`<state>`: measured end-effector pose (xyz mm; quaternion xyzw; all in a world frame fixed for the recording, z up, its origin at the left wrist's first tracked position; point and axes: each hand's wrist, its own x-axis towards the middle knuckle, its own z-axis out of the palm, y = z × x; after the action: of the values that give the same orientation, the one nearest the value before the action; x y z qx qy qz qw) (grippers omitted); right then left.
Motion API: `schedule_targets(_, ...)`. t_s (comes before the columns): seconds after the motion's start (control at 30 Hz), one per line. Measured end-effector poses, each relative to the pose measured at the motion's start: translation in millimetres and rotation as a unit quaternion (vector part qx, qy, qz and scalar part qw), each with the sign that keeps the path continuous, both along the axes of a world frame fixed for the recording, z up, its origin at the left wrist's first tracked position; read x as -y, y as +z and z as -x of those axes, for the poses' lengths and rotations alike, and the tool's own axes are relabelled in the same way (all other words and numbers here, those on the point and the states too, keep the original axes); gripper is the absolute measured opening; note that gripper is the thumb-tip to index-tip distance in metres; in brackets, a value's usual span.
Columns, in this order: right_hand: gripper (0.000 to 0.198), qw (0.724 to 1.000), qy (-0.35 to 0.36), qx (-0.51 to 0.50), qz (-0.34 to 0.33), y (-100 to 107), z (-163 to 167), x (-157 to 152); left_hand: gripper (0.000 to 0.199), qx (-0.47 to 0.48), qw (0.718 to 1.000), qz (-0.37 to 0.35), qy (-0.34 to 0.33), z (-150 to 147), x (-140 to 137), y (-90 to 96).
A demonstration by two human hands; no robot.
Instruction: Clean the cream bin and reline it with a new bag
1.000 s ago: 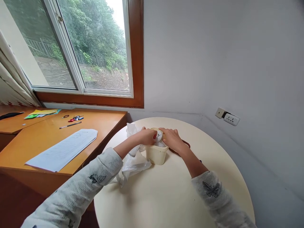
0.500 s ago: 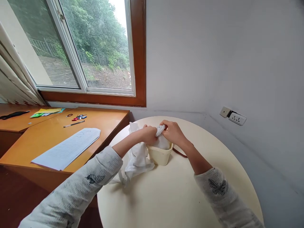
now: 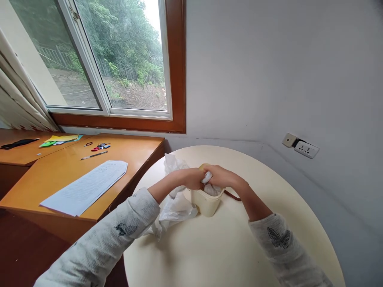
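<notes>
A cream plastic container [image 3: 206, 205] stands on the round table [image 3: 221, 251]. Over its opening, my left hand [image 3: 194, 178] and my right hand [image 3: 220, 176] meet, both closed on a bunched white plastic bag [image 3: 207, 177]. Part of that bag [image 3: 212, 189] sits down inside the container; what it holds cannot be made out. Left of the container lies another crumpled white plastic bag [image 3: 178, 209], partly behind my left forearm. A brown strap or handle [image 3: 232, 195] shows at the container's right side.
A wooden desk [image 3: 137, 155] adjoins the table on the left, with a stack of papers [image 3: 89, 185], a pen [image 3: 94, 155], keys [image 3: 101, 146] and coloured papers [image 3: 60, 139]. Wall sockets [image 3: 306, 148] are at the right, and a window [image 3: 125, 59] is above the desk.
Both hands have come lower and closer together over the container, with the bunched bag between them. The container appears slightly lower and further right in view; the camera has shifted a little.
</notes>
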<state>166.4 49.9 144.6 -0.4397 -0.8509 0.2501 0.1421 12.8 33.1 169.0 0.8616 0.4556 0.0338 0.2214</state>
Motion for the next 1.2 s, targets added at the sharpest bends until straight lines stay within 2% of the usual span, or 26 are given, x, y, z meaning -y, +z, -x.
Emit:
schedule_targets(0.17, 0.018, 0.998, -0.007, 0.049, 0.024, 0, 3, 3, 0.015, 0.025, 0.997, -0.073, 0.001, 18, 3, 15.9)
schedule_targets(0.23, 0.012, 0.998, -0.003, 0.051, 0.028, 3, 2, 5, 0.014, 0.051, 0.994, -0.091, 0.033, 27, 2, 17.4)
schedule_targets(0.3, 0.012, 0.999, 0.022, 0.007, 0.029, 5, -2, 7, 0.014, 0.085, 0.99, -0.09, 0.073, 34, 1, 15.3)
schedule_targets(0.4, 0.019, 0.992, 0.03, -0.121, 0.012, 3, -14, 6, 0.016, 0.134, 0.982, -0.063, 0.114, 41, -3, 7.6)
schedule_targets(0.47, 0.018, 0.983, -0.015, -0.179, -0.022, -1, -24, 2, 0.019, 0.156, 0.979, -0.038, 0.128, 44, -7, 1.7)
schedule_targets(0.57, 0.016, 0.97, -0.089, -0.21, -0.083, -7, -37, -9, 0.021, 0.174, 0.975, 0.015, 0.138, 45, -16, -5.1)
schedule_targets(0.67, 0.018, 0.966, -0.107, -0.215, -0.098, -10, -44, -19, 0.032, 0.206, 0.965, 0.075, 0.147, 45, -28, -8.4)
schedule_targets(0.73, 0.018, 0.967, -0.104, -0.216, -0.089, -10, -44, -22, 0.036, 0.247, 0.945, 0.145, 0.157, 46, -35, -9.3)
schedule_targets(0.83, 0.017, 0.967, -0.106, -0.22, -0.07, -9, -41, -23, 0.028, 0.307, 0.888, 0.268, 0.213, 46, -44, -9.4)
schedule_targets(0.93, 0.017, 0.965, -0.112, -0.232, -0.057, -8, -37, -21, 0.022, 0.359, 0.824, 0.342, 0.275, 45, -49, -7.5)
schedule_targets(1.0, 0.016, 0.961, -0.117, -0.243, -0.06, -8, -36, -19, 0.02, 0.387, 0.796, 0.373, 0.278, 43, -51, -5.8)
schedule_targets(1.07, 0.014, 0.959, -0.12, -0.249, -0.065, -7, -35, -14, 0.02, 0.398, 0.787, 0.389, 0.265, 42, -53, -5.4)
schedule_targets(1.2, 0.011, 0.962, -0.099, -0.249, -0.049, -1, -34, 0, 0.022, 0.405, 0.788, 0.398, 0.239, 38, -55, -11.3)
